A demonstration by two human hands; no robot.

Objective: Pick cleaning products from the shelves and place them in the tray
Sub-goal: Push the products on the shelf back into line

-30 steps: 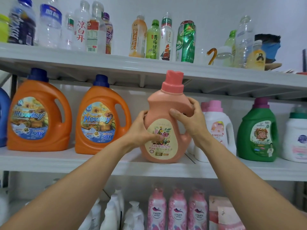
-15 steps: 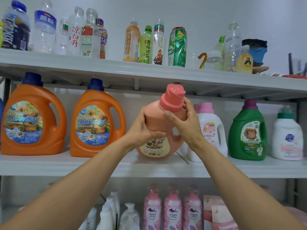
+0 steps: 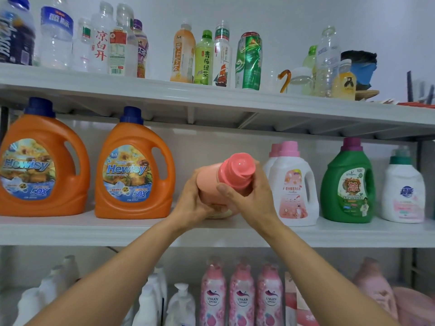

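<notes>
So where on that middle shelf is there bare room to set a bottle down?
One bare patch: the middle shelf between the right orange Hewisy jug and the pink-capped white bottle, behind the salmon-pink bottle held by left hand and right hand. Beside the green bottle it is tight; the top shelf is crowded with drink bottles.

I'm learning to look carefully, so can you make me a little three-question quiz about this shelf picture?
1. True or false: the left hand and the right hand both hold the pink bottle.
2. The green bottle has a cap that is: A purple, B blue, C orange.
3. How many orange jugs stand on the middle shelf?

Key: 1 true; 2 A; 3 two.
</notes>
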